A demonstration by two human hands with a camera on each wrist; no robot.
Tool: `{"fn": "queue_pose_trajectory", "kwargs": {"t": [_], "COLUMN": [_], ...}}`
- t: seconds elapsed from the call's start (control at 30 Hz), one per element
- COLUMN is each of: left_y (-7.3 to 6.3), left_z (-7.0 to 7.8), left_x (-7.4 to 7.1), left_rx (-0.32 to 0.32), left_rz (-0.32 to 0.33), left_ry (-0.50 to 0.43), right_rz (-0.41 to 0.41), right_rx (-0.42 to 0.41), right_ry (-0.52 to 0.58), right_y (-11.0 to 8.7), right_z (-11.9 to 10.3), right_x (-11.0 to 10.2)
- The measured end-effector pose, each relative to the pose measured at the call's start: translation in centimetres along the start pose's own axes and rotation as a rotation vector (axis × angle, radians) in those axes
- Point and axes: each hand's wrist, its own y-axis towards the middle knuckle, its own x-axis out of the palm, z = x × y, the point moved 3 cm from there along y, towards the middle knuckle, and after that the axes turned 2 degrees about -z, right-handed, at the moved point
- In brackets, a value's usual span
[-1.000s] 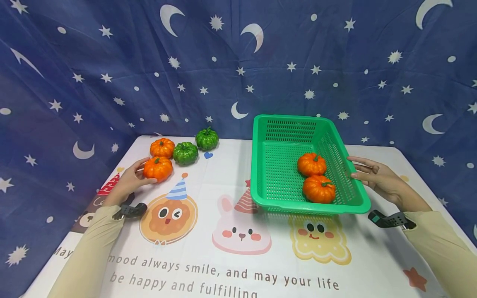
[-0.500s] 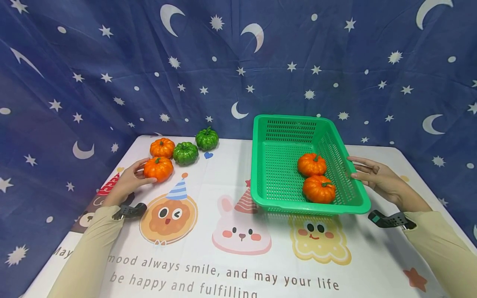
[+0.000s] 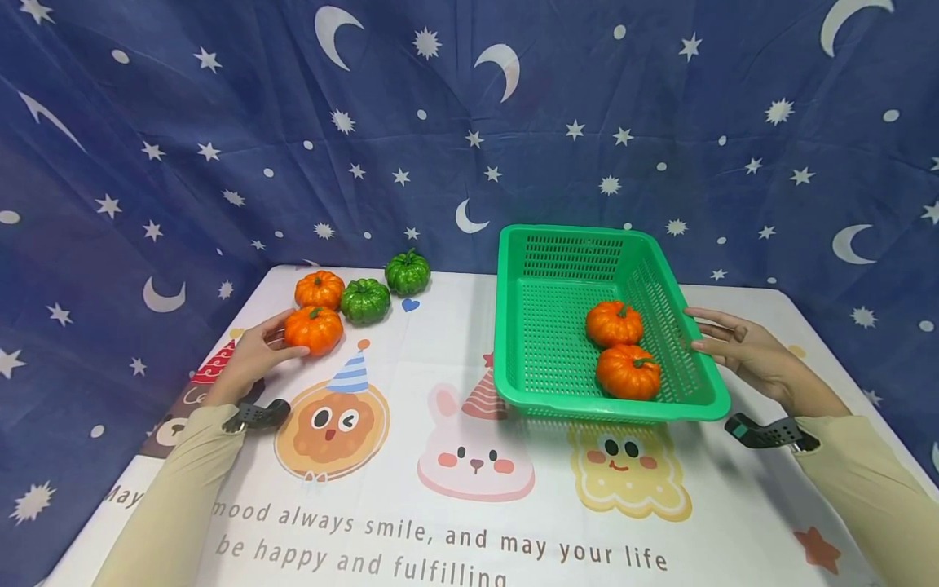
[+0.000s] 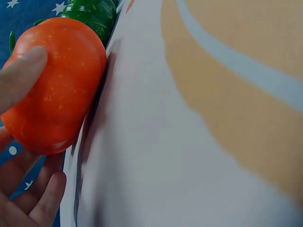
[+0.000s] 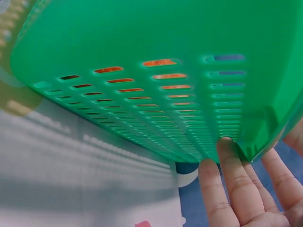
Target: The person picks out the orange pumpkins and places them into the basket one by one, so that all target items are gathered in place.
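Observation:
My left hand grips an orange pumpkin at the left of the table, thumb on its near side and fingers round its far side; in the left wrist view this pumpkin sits close over the cloth. Behind it stand another orange pumpkin and two green pumpkins. On the right, a green plastic basket contains two orange pumpkins, one in front of the other. My right hand is at the basket's right side, its extended fingers touching the slotted wall beneath the rim.
A white printed cloth covers the table, with cartoon figures and lettering. A blue curtain with moons and stars hangs right behind the table and along its left side. Each wrist wears a black strap.
The orange pumpkin at my left hand has shifted very slightly right and away from me, the hand moving with it. My right hand and the basket have stayed in place.

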Motion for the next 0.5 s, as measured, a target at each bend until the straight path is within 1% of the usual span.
{"fn": "queue_pose_trajectory", "kwargs": {"t": [0.13, 0.33, 0.5], "left_y": [0.02, -0.12, -0.08], "left_z": [0.04, 0.37, 0.45], "left_x": [0.0, 0.1, 0.17], "left_rx": [0.003, 0.002, 0.003], "left_rz": [0.012, 0.01, 0.023], "left_ry": [0.015, 0.005, -0.003], "right_rz": [0.002, -0.006, 0.005], "right_rx": [0.003, -0.016, 0.003], "right_ry": [-0.001, 0.002, -0.01], "right_y": [0.01, 0.04, 0.04], "right_z": [-0.02, 0.03, 0.05], "right_x": [0.01, -0.05, -0.07]}}
